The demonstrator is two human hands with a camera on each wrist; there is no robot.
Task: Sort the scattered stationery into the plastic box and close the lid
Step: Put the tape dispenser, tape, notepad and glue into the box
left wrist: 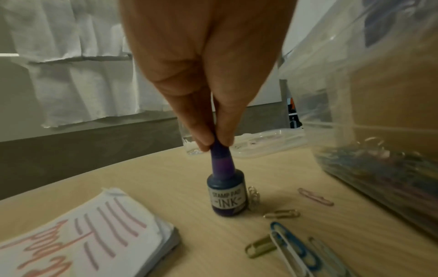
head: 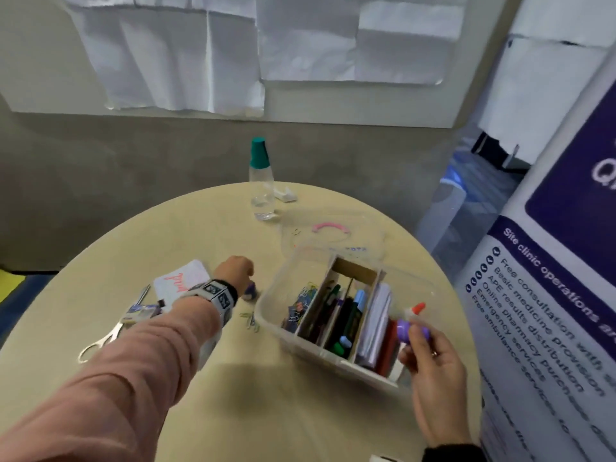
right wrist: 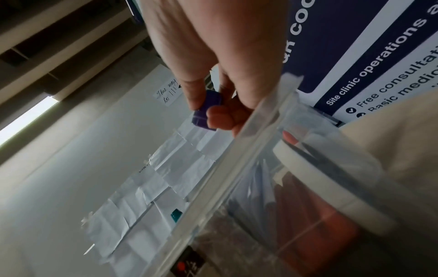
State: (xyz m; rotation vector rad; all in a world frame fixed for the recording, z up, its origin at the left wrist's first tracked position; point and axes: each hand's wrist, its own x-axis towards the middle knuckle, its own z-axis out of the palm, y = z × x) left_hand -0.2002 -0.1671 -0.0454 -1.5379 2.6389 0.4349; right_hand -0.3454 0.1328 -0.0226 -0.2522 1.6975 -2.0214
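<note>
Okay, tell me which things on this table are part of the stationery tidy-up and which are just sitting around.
Part of the job:
plastic box
lid
ink bottle, pinched by the left hand
purple-capped item, in the right hand
notepad
scissors
paper clips

Just lying about:
clear bottle with teal cap
poster

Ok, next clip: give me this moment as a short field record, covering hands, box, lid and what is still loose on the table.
left hand: pinches the cap of the stamp pad ink bottle, which stands upright on the table
right hand: holds a small purple bottle over the box's near right corner
plastic box: open, dividers inside, partly filled
lid: off, flat behind the box
still loose: paper clips, notepad, scissors
</note>
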